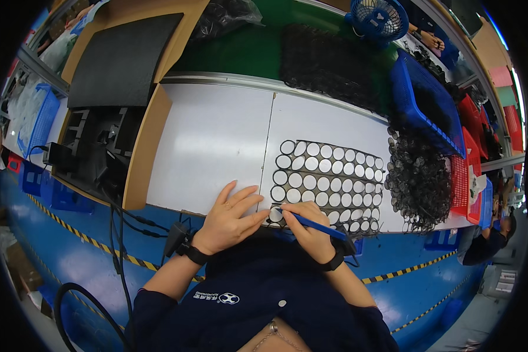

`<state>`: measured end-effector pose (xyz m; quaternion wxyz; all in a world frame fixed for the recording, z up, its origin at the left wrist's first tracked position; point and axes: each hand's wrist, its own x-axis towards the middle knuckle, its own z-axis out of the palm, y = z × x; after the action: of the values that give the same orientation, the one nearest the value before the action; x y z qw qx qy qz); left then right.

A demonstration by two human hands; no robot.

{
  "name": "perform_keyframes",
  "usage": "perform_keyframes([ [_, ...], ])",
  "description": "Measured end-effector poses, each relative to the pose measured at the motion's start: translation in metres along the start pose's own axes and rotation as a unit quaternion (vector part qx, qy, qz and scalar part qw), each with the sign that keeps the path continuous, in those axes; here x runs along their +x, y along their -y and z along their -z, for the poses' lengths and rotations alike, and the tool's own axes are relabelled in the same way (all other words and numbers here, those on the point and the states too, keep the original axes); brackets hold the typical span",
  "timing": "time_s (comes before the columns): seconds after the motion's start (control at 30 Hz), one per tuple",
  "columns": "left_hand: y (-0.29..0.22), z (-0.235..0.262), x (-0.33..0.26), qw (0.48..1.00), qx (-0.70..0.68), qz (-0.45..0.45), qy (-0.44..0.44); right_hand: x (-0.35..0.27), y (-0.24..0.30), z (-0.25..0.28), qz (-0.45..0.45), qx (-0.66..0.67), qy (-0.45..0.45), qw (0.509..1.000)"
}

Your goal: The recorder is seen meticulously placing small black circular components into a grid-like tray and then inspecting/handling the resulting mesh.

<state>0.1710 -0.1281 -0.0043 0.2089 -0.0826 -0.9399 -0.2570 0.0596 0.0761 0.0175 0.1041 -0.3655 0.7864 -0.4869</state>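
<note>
Several rows of black rings with white round centres (308, 181) lie side by side on the white table. My right hand (312, 237) is closed round a slim blue pen-shaped tool (321, 226). Its tip is at the near left corner of the rows, by a white disc (275, 215); whether it touches is too small to tell. To the left, my left hand (231, 216) rests on the table with its fingers spread, holding nothing. Its index fingertip reaches beside that same disc.
A heap of loose black rings (419, 176) lies right of the rows, beside blue (419, 111) and red baskets (464, 185). Black pieces (328, 61) cover part of the green surface beyond, near a blue fan (378, 20). A cardboard box (139, 158) stands left. Another person's hands (431, 42) show at far right.
</note>
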Motion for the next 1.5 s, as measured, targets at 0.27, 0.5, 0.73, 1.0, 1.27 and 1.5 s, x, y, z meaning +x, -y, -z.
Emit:
perform_keyframes([
  [0.27, 0.005, 0.001, 0.001, 0.999, 0.022, -0.017, 0.016, -0.004, 0.004, -0.002, 0.000, 0.003, -0.039, 0.999],
  [0.5, 0.006, -0.003, 0.011, 0.999, 0.044, -0.008, 0.015, 0.012, -0.006, -0.006, -0.006, -0.004, -0.014, 1.000],
  [0.73, 0.005, -0.003, 0.011, 0.999, 0.042, -0.003, 0.021, 0.011, -0.007, -0.006, -0.002, -0.008, -0.009, 1.000],
  [1.0, 0.007, -0.007, 0.013, 0.999, 0.050, -0.002, 0.021, 0.013, -0.007, -0.012, 0.142, -0.198, -0.030, 0.969],
  [1.27, 0.007, -0.005, 0.015, 0.998, 0.062, 0.012, 0.022, 0.066, -0.028, 0.050, 0.010, -0.108, -0.179, 0.978],
  [1.5, 0.010, -0.009, 0.028, 0.995, 0.092, 0.024, -0.009, 0.037, -0.025, 0.001, -0.015, 0.024, -0.021, 0.999],
])
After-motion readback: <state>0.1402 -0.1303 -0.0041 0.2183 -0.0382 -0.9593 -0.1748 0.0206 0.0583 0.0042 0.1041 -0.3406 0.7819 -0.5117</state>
